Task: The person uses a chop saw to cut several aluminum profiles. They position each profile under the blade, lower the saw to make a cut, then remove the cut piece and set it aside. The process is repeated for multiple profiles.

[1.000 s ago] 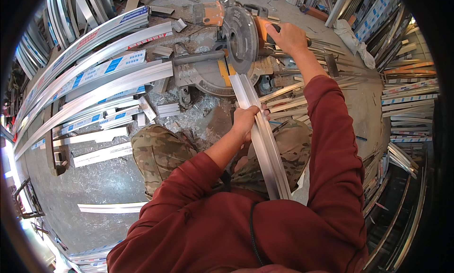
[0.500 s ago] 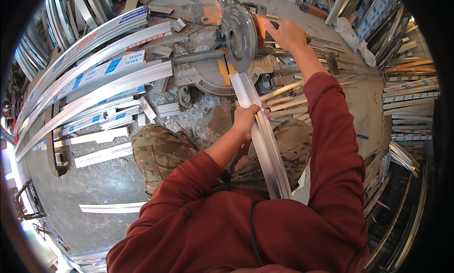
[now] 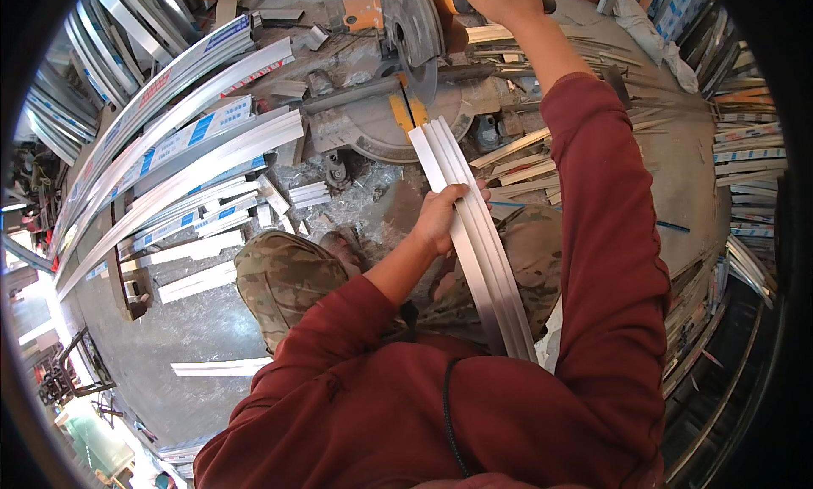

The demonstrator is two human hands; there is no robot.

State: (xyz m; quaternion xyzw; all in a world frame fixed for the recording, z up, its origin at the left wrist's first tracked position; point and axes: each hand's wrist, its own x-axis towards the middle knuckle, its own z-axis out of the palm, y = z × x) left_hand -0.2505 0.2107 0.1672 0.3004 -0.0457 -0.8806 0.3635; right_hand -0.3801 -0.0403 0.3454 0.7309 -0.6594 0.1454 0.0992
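Note:
My left hand is closed around a long silvery aluminium profile with ridges along its length. The profile runs from near my lap up to the mitre saw, its far end lying at the front of the round saw base beside the yellow insert. At the top edge, my right hand grips the handle of the mitre saw; part of that hand is cut off by the frame. The saw head is raised, and its blade stands above and behind the profile's end.
Long white-and-blue wrapped profiles fan out on the left. Short offcuts and metal shavings litter the floor around the saw. Thin strips lie to the right, with stacked profiles beyond. My camouflage-clad knees flank the profile.
My right hand has gone up and away with the saw's handle, lifting the blade off the profile's end. My left hand keeps its hold, and the view has shifted slightly.

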